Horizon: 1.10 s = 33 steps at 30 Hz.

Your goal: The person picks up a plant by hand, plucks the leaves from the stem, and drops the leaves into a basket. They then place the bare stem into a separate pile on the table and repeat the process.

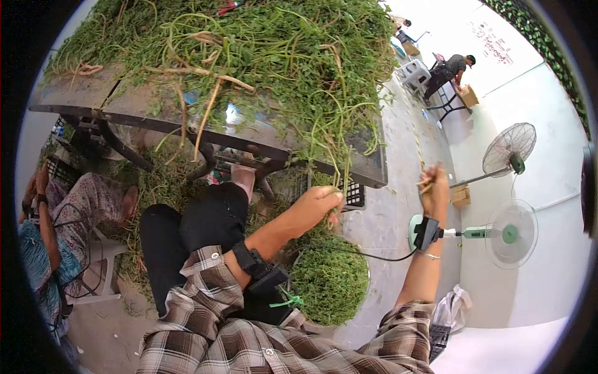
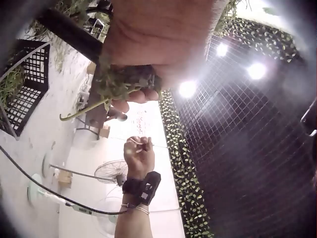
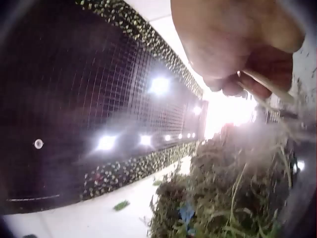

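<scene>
Near the table's front edge, my left hand (image 1: 317,207) grips a small bunch of green leafy stems (image 1: 339,167). Some of these stems stick up toward the heap of greens (image 1: 268,56) on the table. From below, the left wrist view shows curled fingers round the bunch, with one pale stem (image 2: 84,111) poking out sideways. My right hand (image 1: 434,192) is raised off to the right, apart from the left. Between its fingers it pinches a thin pale stem (image 3: 267,84), seen close in the right wrist view.
A round mass of greens (image 1: 330,280) stands low beside my knees. A black crate (image 1: 355,194) is under the table corner (image 1: 374,174). Two fans, one a wire-caged fan (image 1: 511,149), stand right. A cable (image 1: 374,257) runs between my wrists. Another person (image 1: 47,249) sits left.
</scene>
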Each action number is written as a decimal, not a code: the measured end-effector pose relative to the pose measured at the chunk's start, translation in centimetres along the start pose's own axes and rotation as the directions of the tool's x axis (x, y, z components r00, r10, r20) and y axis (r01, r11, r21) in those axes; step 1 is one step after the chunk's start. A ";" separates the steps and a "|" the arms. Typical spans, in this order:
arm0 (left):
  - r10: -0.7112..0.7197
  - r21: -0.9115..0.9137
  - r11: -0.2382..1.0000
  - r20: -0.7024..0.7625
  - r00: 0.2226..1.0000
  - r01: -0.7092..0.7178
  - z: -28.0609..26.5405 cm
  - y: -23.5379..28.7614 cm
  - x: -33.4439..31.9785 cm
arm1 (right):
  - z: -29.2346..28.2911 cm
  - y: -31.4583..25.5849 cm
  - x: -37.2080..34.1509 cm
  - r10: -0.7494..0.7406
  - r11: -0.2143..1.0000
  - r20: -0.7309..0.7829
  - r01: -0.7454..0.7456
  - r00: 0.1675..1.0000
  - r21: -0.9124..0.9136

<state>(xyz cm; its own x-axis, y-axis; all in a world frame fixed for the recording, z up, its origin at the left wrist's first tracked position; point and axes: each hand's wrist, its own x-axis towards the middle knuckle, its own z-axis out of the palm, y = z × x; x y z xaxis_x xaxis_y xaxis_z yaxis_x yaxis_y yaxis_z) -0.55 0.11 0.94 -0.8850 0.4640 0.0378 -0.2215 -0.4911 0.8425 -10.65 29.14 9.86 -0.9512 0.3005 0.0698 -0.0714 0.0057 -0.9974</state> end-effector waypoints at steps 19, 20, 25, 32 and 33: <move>0.010 0.132 0.991 -0.030 1.000 -0.006 -0.5 0.4 -0.6 | 15.0 1.2 -11.3 -0.075 0.699 0.690 0.531 0.720 -0.478; 0.060 0.147 0.988 -0.066 0.996 -0.050 -0.8 0.2 -0.3 | 15.0 1.3 -11.0 -0.074 0.697 0.691 0.533 0.719 -0.480; 0.165 0.087 0.985 -0.190 0.968 -0.151 -0.7 1.2 0.5 | 16.8 0.6 -9.4 -0.186 0.684 0.602 0.542 0.777 -0.488; 0.219 0.077 0.976 -0.261 0.940 -0.206 -1.6 1.3 1.0 | 18.3 1.6 -8.1 -0.207 0.670 0.584 0.549 0.785 -0.500; 0.217 0.072 0.976 -0.260 0.941 -0.205 -1.4 1.1 0.8 | 17.9 2.2 -6.9 -0.204 0.667 0.583 0.547 0.786 -0.505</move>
<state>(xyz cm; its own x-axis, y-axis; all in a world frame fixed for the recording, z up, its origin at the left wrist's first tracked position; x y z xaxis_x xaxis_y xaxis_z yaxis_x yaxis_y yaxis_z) -2.04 -1.12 1.19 -0.9872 0.1387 0.0783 -0.0056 -0.5216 0.8532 -9.57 10.01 7.47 -0.9085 -0.3208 0.2678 -0.4168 0.6498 -0.6356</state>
